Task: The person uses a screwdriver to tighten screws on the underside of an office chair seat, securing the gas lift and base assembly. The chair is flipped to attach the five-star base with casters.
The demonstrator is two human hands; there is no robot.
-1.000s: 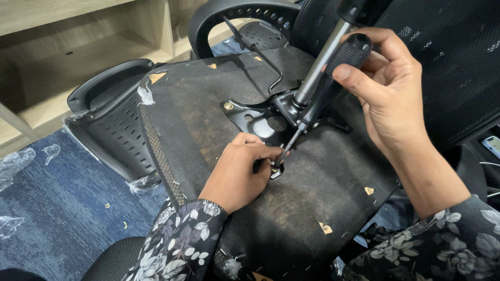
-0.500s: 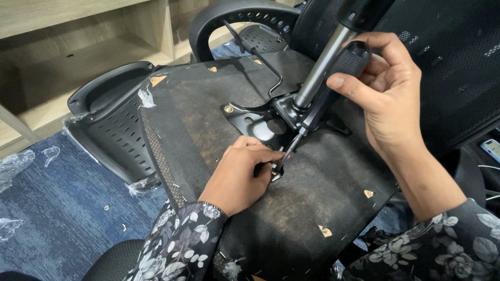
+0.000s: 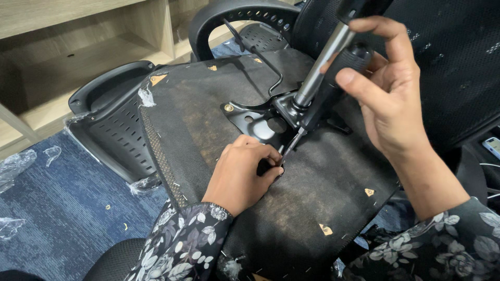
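Two bare hands are at work on the underside of an overturned office chair seat; we note dark, worn fabric stapled across it, with small tan patches near its edges. The right hand is raised over the seat, its fingers clamped round the black ribbed handle of a screwdriver; the thumb presses the handle's side and the forefinger arches over its top. The screwdriver slants down and to the left; its thin shaft ends at the fingertips of the left hand. The left hand rests knuckles up on the fabric, its fingers drawn together and pinched at the screwdriver's tip, beside the lower corner of a black metal bracket; whether they grip a screw we cannot tell, since the fingers hide the spot. A brass-coloured screw head shows at the bracket's upper left corner. A grey metal post rises from the bracket, just behind the screwdriver handle. Left of the seat lies a black perforated armrest; a second armrest curves at the top. Both sleeves carry a dark floral print. The chair lies on blue carpet, with wooden shelving behind.
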